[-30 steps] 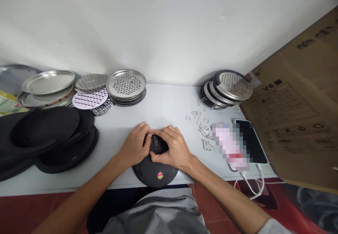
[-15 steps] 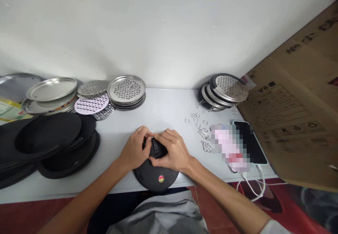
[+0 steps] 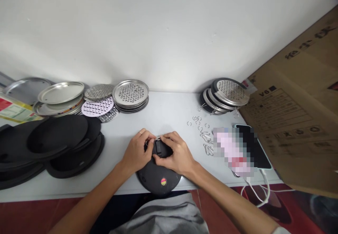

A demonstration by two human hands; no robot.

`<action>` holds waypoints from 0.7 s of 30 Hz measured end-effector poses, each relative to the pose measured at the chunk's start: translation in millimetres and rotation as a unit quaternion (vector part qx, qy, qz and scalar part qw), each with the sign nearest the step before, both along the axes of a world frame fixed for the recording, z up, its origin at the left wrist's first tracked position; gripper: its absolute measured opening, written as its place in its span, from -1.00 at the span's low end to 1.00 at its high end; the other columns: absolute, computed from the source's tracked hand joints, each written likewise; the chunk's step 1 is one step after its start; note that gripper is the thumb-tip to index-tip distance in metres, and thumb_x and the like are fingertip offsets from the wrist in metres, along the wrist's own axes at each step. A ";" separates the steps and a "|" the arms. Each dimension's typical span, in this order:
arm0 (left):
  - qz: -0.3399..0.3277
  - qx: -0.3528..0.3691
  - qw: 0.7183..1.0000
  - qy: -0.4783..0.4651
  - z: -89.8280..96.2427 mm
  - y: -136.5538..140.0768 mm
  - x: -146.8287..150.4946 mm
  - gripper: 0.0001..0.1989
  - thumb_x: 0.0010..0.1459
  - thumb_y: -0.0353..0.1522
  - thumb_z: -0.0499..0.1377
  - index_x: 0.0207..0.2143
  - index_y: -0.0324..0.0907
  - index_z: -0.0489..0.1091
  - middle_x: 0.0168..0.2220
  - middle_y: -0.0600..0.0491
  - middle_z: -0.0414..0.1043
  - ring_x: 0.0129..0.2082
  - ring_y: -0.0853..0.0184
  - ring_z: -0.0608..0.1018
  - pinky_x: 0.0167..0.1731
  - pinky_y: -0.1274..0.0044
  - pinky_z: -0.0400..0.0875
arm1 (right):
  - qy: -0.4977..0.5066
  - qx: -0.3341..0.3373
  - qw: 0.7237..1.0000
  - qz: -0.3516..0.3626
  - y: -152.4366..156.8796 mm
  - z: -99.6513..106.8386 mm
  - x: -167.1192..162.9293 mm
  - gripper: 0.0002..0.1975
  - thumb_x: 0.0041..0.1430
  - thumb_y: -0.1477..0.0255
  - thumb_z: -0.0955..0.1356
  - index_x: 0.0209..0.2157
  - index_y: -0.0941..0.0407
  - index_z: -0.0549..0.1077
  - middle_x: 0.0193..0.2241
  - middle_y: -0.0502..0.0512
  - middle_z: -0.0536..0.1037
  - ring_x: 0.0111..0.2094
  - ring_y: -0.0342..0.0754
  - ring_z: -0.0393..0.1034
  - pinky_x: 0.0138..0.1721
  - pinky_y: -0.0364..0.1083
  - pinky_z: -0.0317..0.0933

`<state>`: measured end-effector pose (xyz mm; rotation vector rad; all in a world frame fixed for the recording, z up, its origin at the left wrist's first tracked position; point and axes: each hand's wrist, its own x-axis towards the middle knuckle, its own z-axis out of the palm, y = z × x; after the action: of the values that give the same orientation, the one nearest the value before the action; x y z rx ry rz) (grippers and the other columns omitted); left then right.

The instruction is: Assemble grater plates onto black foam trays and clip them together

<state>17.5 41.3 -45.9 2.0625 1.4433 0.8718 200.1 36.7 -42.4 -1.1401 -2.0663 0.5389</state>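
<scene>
One bar (image 3: 158, 147) (atop the disc (image 3: 155, 176)) points lengthwise forward.

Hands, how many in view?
2: the left hand at the left of the black piece, the right hand at its right. No others show, none looks hidden.

On a grey table (image 3: 169, 116) against a white wall (image 3: 158, 33), a dark-screened phone (image 3: 260, 151) with a white cable (image 3: 268, 188) lies beside a pixelated pinkish object (image 3: 228, 147), near a brown cardboard box (image 3: 303, 125) marked "V6" at right, with a yellow-edged packet (image 3: 19, 111) at far left.
</scene>
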 end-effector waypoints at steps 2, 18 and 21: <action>0.003 0.001 1.000 -0.001 -0.3 0.2 0.4 -0.87 0.24 -0.48 0.06 -0.36 -0.13 0.34 -0.39 0.10 0.37 -0.38 0.31 0.45 -0.33 0.46 0.34 | -0.004 -0.004 1.000 0.002 0.6 -0.1 -0.2 -0.67 -0.08 0.37 0.49 -0.22 0.16 0.53 -0.28 0.18 0.56 -0.26 0.11 0.39 -0.19 0.09 0.40; 0.007 0.006 1.000 -0.020 -0.2 2.4 2.3 -0.85 0.17 -0.53 0.09 -0.40 -0.13 0.32 -0.43 0.11 0.36 -0.41 0.32 0.46 -0.35 0.47 0.35 | -0.064 -0.025 0.997 0.022 3.5 2.3 -1.2 -0.62 -0.12 0.26 0.55 -0.27 0.13 0.50 -0.35 0.09 0.45 -0.29 0.08 0.27 -0.25 0.07 0.25; 0.009 0.005 1.000 -0.027 0.4 1.4 1.8 -0.85 0.18 -0.52 0.08 -0.41 -0.12 0.32 -0.43 0.11 0.36 -0.40 0.32 0.46 -0.33 0.47 0.36 | -0.067 -0.038 0.997 0.026 3.6 1.8 -2.1 -0.59 -0.13 0.25 0.55 -0.23 0.11 0.50 -0.32 0.08 0.45 -0.27 0.09 0.29 -0.22 0.07 0.24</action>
<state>19.3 42.6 -45.5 2.0213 1.4333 0.9358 198.0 40.2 -40.7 -1.1977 -2.2131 0.5844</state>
